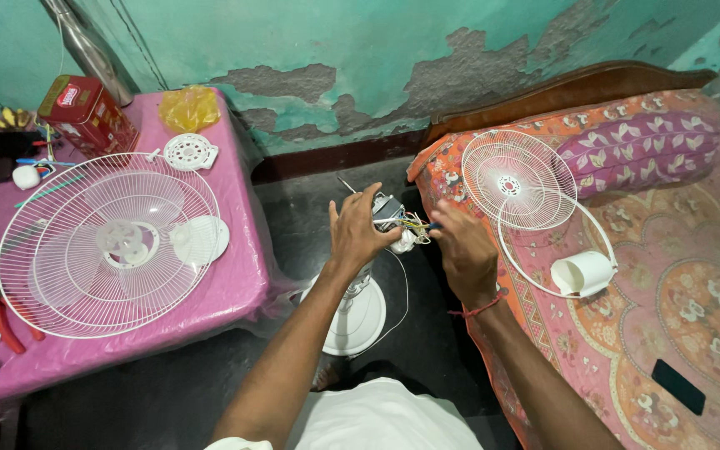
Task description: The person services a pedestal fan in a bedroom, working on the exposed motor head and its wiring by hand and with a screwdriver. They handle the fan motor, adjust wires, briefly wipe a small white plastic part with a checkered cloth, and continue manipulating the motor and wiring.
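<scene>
The fan motor (387, 210) stands atop its upright stand, between both hands, over the floor. Left hand (358, 233) is clamped around its left side; right hand (462, 247), just beside, pinches the wires (414, 223) leading rightward.

Fan motor (387, 210) half hidden — right hand's (466, 252) grip unclear.

A pink-covered table (235, 283) bears a white fan guard (110, 243); the patterned bed (668, 275) another (517, 179).
</scene>
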